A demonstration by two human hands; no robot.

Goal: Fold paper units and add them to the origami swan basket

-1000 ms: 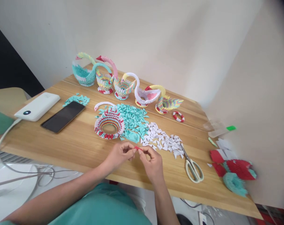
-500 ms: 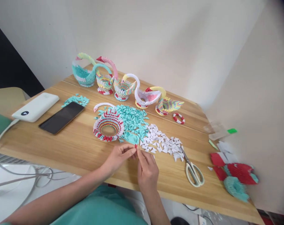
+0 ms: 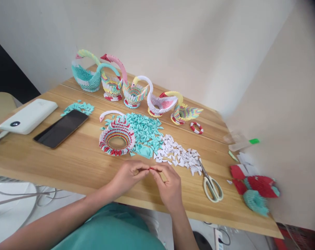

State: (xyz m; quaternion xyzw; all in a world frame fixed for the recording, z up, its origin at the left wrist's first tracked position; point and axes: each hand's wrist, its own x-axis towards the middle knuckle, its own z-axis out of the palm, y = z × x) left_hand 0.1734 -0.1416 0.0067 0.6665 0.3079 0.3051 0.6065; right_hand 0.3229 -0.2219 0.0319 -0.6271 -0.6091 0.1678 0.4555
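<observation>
Between the fingertips of my left hand (image 3: pixel 130 176) and my right hand (image 3: pixel 166 180) is a small red folded paper piece (image 3: pixel 150 168), mostly covered by the fingers. Both hands pinch it just above the near part of the table. Beyond the left hand lies a round basket of red, white and multicoloured folded paper (image 3: pixel 117 137). A curved white paper swan neck (image 3: pixel 112 112) with a pink tip rests behind it. Heaps of turquoise paper triangles (image 3: pixel 144 128) and white paper triangles (image 3: pixel 177 152) spread out past the hands.
Several finished paper swans (image 3: pixel 134 93) line the back, with a red-and-white ring (image 3: pixel 196 128) beside them. Scissors (image 3: pixel 211 184) lie at right, near red paper pieces (image 3: pixel 263 185) and a turquoise paper piece (image 3: pixel 255 203). A phone (image 3: pixel 61 129) and white power bank (image 3: pixel 28 116) sit at left.
The red paper piece, upright before, now lies flatter between the fingertips. My right hand has turned so its fingers point left toward the left hand. The camera view has shifted slightly.
</observation>
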